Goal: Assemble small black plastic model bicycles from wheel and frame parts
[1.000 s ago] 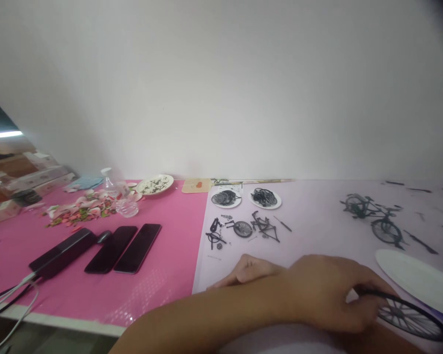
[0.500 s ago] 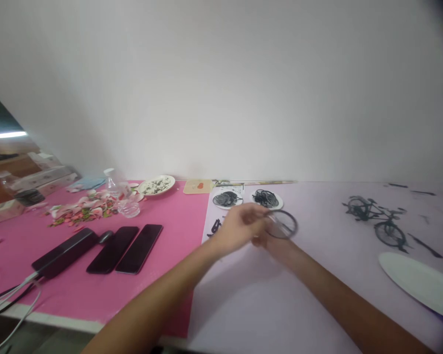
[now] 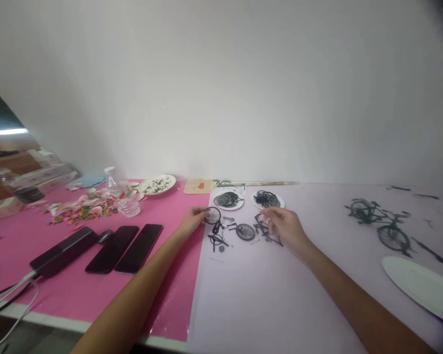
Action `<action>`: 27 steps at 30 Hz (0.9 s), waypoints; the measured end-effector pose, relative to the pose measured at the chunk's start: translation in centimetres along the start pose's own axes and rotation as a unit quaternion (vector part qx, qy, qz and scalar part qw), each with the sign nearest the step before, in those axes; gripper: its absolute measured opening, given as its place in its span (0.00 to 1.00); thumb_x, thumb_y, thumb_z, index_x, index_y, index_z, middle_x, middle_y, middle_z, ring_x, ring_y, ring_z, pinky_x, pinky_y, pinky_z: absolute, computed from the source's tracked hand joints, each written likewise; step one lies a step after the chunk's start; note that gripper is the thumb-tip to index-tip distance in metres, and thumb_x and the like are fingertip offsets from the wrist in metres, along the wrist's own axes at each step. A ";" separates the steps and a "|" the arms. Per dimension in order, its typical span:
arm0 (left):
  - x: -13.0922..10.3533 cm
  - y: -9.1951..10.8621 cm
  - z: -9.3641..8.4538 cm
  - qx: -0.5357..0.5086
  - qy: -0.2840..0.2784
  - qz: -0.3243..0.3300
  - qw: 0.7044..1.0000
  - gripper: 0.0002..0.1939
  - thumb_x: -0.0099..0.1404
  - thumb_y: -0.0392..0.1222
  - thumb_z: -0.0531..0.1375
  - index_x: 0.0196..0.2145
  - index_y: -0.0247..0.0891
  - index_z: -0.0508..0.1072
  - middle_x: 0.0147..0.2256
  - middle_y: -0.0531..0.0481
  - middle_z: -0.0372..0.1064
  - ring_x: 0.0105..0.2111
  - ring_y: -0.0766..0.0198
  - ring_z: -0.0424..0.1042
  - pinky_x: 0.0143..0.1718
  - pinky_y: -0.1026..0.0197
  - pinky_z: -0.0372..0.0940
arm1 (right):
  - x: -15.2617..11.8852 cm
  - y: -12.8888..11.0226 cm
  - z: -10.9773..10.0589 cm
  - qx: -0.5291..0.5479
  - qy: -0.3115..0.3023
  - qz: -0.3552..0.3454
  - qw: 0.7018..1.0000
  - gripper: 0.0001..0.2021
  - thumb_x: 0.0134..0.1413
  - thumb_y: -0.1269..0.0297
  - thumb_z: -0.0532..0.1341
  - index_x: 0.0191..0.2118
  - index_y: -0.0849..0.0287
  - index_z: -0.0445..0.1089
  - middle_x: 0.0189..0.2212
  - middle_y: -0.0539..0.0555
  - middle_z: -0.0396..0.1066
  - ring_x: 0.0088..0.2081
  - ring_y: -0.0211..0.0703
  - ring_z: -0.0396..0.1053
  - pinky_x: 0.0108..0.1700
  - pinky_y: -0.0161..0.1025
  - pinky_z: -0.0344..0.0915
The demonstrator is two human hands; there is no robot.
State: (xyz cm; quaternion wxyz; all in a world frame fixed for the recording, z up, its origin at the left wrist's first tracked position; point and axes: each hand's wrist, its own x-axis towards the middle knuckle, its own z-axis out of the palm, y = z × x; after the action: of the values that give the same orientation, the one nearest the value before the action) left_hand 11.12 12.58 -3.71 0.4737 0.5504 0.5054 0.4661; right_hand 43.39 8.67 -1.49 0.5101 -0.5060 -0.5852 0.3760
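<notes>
My left hand point(image 3: 194, 221) pinches the rim of a small black spoked wheel point(image 3: 212, 215) near the pink mat's right edge. My right hand point(image 3: 282, 223) has its fingers pressed together over a black toy bicycle frame point(image 3: 268, 233); what lies between the fingertips is too small to make out. Between the hands, a second wheel point(image 3: 245, 231) lies on the pale sheet. Small black parts point(image 3: 216, 240) are scattered below the left wheel. Behind them stand two white plates, the left one point(image 3: 239, 203) bearing wheels, the right one point(image 3: 281, 202) black parts.
An assembled black toy bicycle point(image 3: 382, 221) and a large white plate point(image 3: 421, 287) are at the right. Two phones point(image 3: 138, 248), a black power bank point(image 3: 63, 251), a clear bottle point(image 3: 114, 184) and petals point(image 3: 84, 205) occupy the pink mat point(image 3: 173, 290).
My hands have separated. The left moved left and holds a wheel by the frame's left parts; the right moved to the bicycle frame. The parts they covered now show.
</notes>
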 end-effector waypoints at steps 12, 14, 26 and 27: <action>0.3 -2.6 -0.7 0.049 0.020 0.048 0.997 0.24 0.59 0.50 0.69 0.48 0.31 0.77 0.33 0.44 0.77 0.29 0.60 0.75 0.31 0.60 0.71 | 1.8 3.5 -4.1 -0.309 -0.078 -0.109 0.942 0.14 0.61 0.50 0.63 0.42 0.54 0.80 0.45 0.57 0.76 0.53 0.56 0.67 0.59 0.50 0.60; 0.2 -3.0 -0.9 0.083 0.020 0.066 0.994 0.24 0.61 0.53 0.67 0.49 0.32 0.77 0.34 0.44 0.77 0.30 0.58 0.76 0.31 0.59 0.72 | 1.8 4.2 -4.2 -0.308 -0.098 -0.100 0.941 0.14 0.62 0.51 0.63 0.43 0.55 0.80 0.45 0.57 0.76 0.53 0.55 0.68 0.59 0.49 0.61; -1.0 -2.2 0.0 0.263 0.007 0.131 0.956 0.25 0.66 0.56 0.61 0.53 0.37 0.75 0.38 0.44 0.78 0.34 0.57 0.75 0.36 0.58 0.68 | 0.8 3.1 -3.7 -0.242 -0.125 -0.030 0.962 0.15 0.60 0.57 0.64 0.50 0.56 0.76 0.48 0.57 0.73 0.44 0.48 0.71 0.51 0.45 0.67; -1.1 -2.2 -0.1 0.266 0.003 0.129 0.955 0.25 0.66 0.56 0.60 0.54 0.37 0.74 0.38 0.44 0.78 0.34 0.57 0.75 0.37 0.58 0.68 | 0.7 3.0 -3.6 -0.239 -0.123 -0.025 0.963 0.16 0.60 0.58 0.64 0.51 0.56 0.76 0.48 0.57 0.74 0.42 0.47 0.71 0.49 0.44 0.67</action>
State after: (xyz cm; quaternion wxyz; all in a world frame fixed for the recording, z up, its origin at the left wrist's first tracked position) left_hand 10.72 11.58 -5.89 0.2444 0.7156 0.5371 0.3738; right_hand 47.58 9.69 -3.46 0.3081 -0.5484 -0.7283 0.2718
